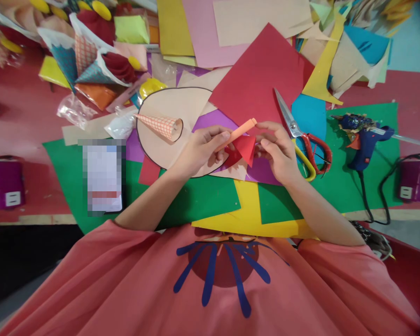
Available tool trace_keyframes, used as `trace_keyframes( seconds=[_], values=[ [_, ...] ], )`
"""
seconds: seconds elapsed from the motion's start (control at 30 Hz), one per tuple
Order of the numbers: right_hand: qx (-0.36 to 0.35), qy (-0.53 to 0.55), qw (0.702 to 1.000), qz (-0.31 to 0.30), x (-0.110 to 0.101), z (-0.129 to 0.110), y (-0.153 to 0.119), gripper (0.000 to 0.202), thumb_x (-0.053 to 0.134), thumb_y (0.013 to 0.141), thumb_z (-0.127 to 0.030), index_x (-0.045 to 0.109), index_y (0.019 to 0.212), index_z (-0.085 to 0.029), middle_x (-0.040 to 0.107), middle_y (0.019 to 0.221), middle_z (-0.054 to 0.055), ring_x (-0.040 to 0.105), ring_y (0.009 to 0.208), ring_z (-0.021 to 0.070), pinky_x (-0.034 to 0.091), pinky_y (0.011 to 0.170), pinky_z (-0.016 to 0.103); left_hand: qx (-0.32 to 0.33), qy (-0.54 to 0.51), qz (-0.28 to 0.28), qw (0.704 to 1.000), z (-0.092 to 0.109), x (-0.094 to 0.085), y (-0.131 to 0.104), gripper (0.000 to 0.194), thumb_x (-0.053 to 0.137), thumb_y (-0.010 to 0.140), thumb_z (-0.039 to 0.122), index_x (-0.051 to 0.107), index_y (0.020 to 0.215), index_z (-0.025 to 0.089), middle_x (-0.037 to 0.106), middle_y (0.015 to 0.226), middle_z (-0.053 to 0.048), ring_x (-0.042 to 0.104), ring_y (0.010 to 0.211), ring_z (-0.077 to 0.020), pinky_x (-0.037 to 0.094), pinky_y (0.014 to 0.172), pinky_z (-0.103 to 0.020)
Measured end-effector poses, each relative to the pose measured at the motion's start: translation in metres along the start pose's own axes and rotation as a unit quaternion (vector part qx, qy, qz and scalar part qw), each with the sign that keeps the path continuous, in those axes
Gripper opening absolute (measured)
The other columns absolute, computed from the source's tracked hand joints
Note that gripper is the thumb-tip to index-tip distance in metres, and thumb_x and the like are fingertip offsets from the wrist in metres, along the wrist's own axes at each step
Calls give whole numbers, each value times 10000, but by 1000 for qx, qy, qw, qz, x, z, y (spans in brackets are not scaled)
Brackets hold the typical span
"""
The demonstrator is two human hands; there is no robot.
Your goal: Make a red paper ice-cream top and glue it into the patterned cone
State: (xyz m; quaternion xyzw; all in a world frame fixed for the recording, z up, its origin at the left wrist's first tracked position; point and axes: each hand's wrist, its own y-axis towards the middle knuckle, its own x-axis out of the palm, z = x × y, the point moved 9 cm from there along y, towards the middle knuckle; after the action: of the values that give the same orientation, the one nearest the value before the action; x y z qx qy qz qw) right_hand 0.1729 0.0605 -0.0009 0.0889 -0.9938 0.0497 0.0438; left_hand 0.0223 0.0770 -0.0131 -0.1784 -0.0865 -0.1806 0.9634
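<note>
At the upper left, several paper cones (63,58) with white wavy rims are bunched together; the teal ones hold dark red folded material (116,69). Among and below them lie a yellow-green packet (131,29), an orange packet (96,95) and a clear plastic bag (121,124) with something white inside. A checked paper cone (157,124) lies on its side on a cream paper shape (187,105) outlined in dark, its mouth facing right.

The left hand (210,145) is clamped on an orange tube (243,130), thumb along its side, the tube tilted up to the right above the cream shape. A small folded piece of red paper (245,148) is between the two hands, just below the tube. The right hand (277,153) is half curled, a fingertip by the tube's far end and other fingers at the red piece's right edge; whether they pinch it I cannot tell.

On the red desk (24,116), green sheets (196,200) and a yellow sheet (248,210) lie beneath the work. Scissors (294,129) rest near the right hand, blades apart, with a blue glue gun (367,140) farther right. A lit phone (105,172), partly pixelated, lies at the left.
</note>
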Motion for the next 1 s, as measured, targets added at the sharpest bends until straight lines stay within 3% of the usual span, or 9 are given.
trace_keyframes(
  seconds=[0.23, 0.47, 0.73, 0.8, 0.9, 0.97, 1.0],
  values=[
    [-107, -86, 988, -67, 9, -17, -5, 298, 636, 865, -318, 642, 1162, -339, 681, 1179, -5, 686, 977, 149, 586, 826, 291, -14, 1, 4, 1000, 5, 2, -2, 238, 560, 897, 343, 552, 730, 173, 463, 443, 65, 381, 318, -29, 287, 339, -150],
    [-110, -150, 979, -79, 12, -23, -2, 119, 671, 841, -330, 719, 923, -259, 738, 951, 17, 693, 920, 170, 565, 857, 334, 9, 39, 1, 999, 10, 1, -3, 230, 611, 870, 364, 624, 775, 155, 491, 461, 48, 439, 369, -39, 319, 366, -153],
    [-125, -203, 960, -144, 20, -27, -2, 217, 677, 810, -164, 743, 994, -258, 771, 1004, -5, 718, 948, 158, 565, 876, 292, 44, 112, -13, 993, 8, -3, 0, 255, 566, 902, 417, 651, 870, 178, 487, 460, 61, 424, 356, -40, 331, 362, -160],
    [-134, -211, 959, -131, 18, -29, -3, 225, 662, 818, -158, 751, 1005, -247, 779, 1009, 0, 725, 961, 162, 567, 894, 296, 86, 144, 18, 986, 12, -11, 3, 261, 537, 920, 434, 647, 960, 202, 530, 511, 59, 444, 375, -41, 365, 387, -168],
    [-149, -205, 963, -92, 12, -34, -4, 223, 626, 851, -193, 754, 1028, -242, 778, 1035, 14, 723, 991, 174, 562, 930, 325, 190, 252, 111, 943, 30, -26, 0, 254, 516, 938, 409, 639, 1022, 204, 685, 823, -15, 643, 686, -100, 536, 646, -245],
    [-150, -189, 968, -67, 7, -35, -4, 234, 594, 882, -239, 745, 1059, -254, 770, 1066, 15, 717, 1009, 179, 564, 932, 344, 274, 340, 150, 887, 45, -23, -10, 247, 534, 933, 380, 635, 1065, 196, 672, 1087, -77, 632, 1052, -174, 519, 917, -339],
    [-145, -182, 971, -57, 5, -35, -5, 239, 580, 895, -264, 740, 1072, -261, 766, 1079, 15, 713, 1016, 182, 566, 926, 350, 302, 360, 153, 869, 50, -20, -14, 263, 536, 933, 379, 626, 1102, 199, 644, 1163, -94, 587, 1151, -195, 484, 981, -364]
  ],
)
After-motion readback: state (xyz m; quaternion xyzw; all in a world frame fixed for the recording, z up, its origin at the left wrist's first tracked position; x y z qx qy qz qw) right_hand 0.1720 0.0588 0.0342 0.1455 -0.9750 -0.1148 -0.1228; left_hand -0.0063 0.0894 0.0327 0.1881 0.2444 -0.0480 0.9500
